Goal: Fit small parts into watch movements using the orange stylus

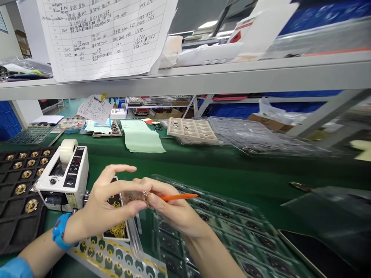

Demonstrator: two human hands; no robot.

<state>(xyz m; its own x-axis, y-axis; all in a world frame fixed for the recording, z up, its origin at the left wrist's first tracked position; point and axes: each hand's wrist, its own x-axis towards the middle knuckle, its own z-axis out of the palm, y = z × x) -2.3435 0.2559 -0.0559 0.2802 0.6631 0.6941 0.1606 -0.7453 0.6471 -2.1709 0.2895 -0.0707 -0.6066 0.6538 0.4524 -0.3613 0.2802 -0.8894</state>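
Observation:
My left hand point(116, 197), with a blue band point(61, 231) at the wrist, pinches a small see-through part with a coppery tint point(133, 196) between thumb and fingers; its exact kind is unclear. Fingertips of my right hand point(171, 202) meet the part's right end, where something shiny shows. An orange pointed stick point(181, 196) lies in the right hand's grip, its tip sticking out to the right and its other end hidden by fingers. Below the left hand is a white-rimmed box point(127, 231) with many small gold-coloured pieces point(117, 229).
A white tape dispenser point(78, 170) stands left, beside a black tray point(23, 227) of gold round parts. A sheet of round stickers point(100, 256) lies in front. Clear trays with dark parts point(240, 227) spread right, near a phone-like dark slab point(315, 255). A grey shelf edge point(203, 81) crosses above.

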